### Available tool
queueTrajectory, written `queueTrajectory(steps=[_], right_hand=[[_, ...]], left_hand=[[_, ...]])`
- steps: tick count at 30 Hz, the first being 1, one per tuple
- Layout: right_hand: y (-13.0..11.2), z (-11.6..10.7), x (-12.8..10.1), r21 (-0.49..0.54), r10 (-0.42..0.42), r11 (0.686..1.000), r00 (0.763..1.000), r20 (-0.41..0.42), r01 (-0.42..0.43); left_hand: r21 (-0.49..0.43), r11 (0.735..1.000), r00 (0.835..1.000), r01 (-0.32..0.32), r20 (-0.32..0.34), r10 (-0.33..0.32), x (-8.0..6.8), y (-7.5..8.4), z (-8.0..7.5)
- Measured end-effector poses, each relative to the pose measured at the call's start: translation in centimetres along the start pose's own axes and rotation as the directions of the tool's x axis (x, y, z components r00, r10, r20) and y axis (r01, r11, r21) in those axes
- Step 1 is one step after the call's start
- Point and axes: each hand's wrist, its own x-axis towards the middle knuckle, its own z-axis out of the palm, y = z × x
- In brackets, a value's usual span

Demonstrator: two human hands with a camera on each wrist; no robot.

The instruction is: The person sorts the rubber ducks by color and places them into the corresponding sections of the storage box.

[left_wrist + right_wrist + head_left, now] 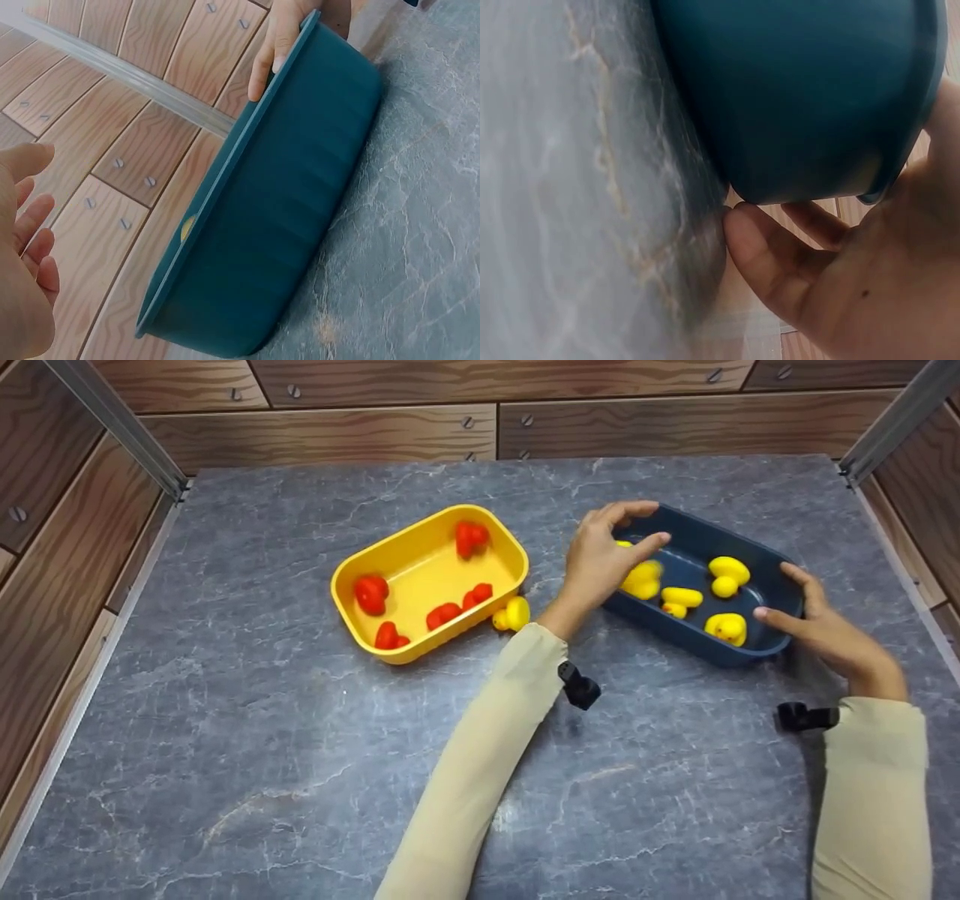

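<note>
On marbled stone, hands point(600, 559) flank smooth blue tub point(750, 556).

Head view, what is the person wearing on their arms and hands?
Both arms wear long, pale beige sleeves reaching the wrists. The left hand and right hand are bare, with no gloves. A small black camera mount sits at each wrist.

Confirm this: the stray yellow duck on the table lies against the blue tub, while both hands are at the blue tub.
Not quite. The stray yellow duck lies against the yellow tub, not the blue tub; the head view shows it. The rest stands: the left hand and right hand are both at the blue tub.
</note>
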Motion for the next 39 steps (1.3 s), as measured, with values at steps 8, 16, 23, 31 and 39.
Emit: queueTrajectory(steps=[8, 16, 23, 31, 39], right_hand=[[0.0, 0.1, 0.2, 0.019, 0.006, 1.0, 1.0, 0.002, -0.006], [0.0, 0.3, 0.4, 0.011, 0.01, 1.0, 1.0, 0.006, -0.01], [-0.1, 0.0, 0.3, -0.001, 0.01, 1.0, 1.0, 0.003, -0.01], [0.1, 0.0, 0.3, 0.009, 0.0, 1.0, 1.0, 0.003, -0.001], [0.1, 0.1, 0.4, 0.022, 0.002, 1.0, 1.0, 0.008, -0.002]], left_hand=[[-0.157, 0.986, 0.999, -0.051, 0.003, 0.052, -0.7, -1.0, -1.6], [-0.27, 0.961, 0.999, -0.054, -0.02, 0.051, -2.4, -3.6, -4.5], [-0.26, 0.965, 0.996, -0.029, 0.076, 0.051, -3.7, -3.8, -7.0], [-0.151, 0.988, 0.976, -0.039, 0.207, 0.071, -4.6, -3.0, -9.2], [0.031, 0.995, 0.953, -0.098, 0.291, 0.084, -5.5, -3.0, -11.4]])
